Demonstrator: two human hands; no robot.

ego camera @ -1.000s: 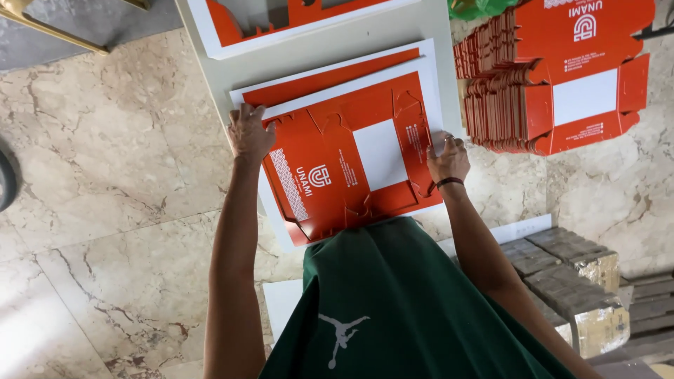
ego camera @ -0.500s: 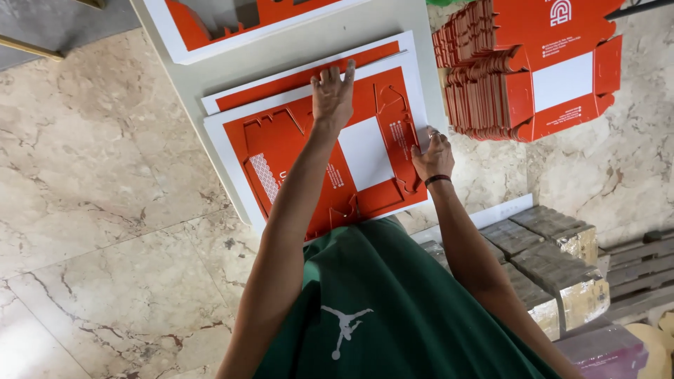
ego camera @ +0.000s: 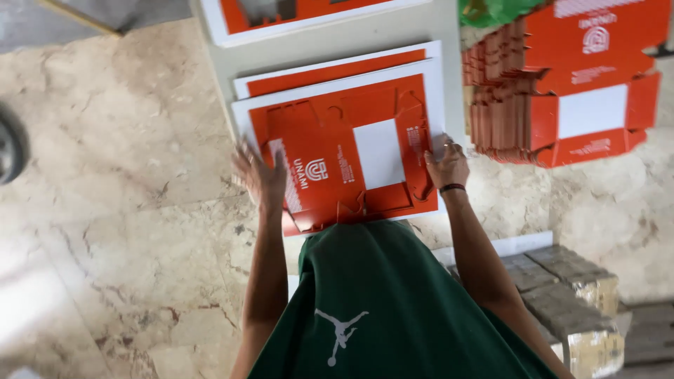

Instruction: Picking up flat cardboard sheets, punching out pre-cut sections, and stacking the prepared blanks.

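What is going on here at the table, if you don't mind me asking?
A person in a green shirt is handling an orange die-cut cardboard sheet lying on top of a stack on the table. The left hand, blurred, is at its left edge; the right hand presses its right edge. A pile of flat orange boxes sits to the right.

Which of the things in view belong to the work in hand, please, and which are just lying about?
In hand: top orange die-cut card sheet, left hand at its left edge, right hand on its right edge, sheets beneath.
Lying about: stack of punched orange box blanks, grey wrapped blocks, green bag.
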